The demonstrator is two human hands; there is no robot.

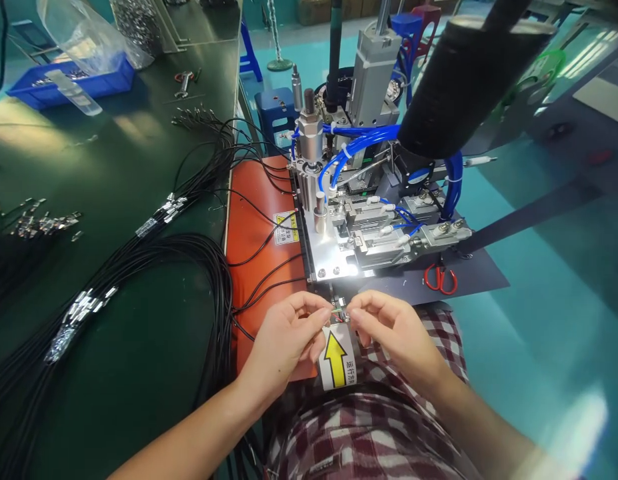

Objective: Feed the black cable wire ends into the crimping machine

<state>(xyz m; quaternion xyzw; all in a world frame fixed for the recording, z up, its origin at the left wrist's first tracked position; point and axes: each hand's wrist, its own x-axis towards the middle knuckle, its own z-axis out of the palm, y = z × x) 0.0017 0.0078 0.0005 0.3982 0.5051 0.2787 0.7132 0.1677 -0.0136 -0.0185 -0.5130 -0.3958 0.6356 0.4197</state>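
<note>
My left hand (pixel 293 328) is closed in a pinch at the front end of the machine's track, on the stripped end of a cable whose thin coloured wires (pixel 337 315) show at the fingertips. Facing it, my right hand (pixel 395 328) pinches a small metal connector (pixel 345 313); the fingers cover most of it. Both sets of fingertips nearly meet. Just below them lies a white label with a yellow arrow (pixel 335 360). Beyond the hands stands the bench machine (pixel 333 250), with metal cylinders, slides and blue air tubes (pixel 363 141).
Bundles of black cables (pixel 189 243) with metal plug ends cover the dark green table (pixel 139 400) on the left. An orange mat (pixel 259 193) lies beside the machine. Red-handled scissors (pixel 441 279) rest at right. A blue tray (pixel 96 83) and a black cylinder (pixel 463 87) stand farther off.
</note>
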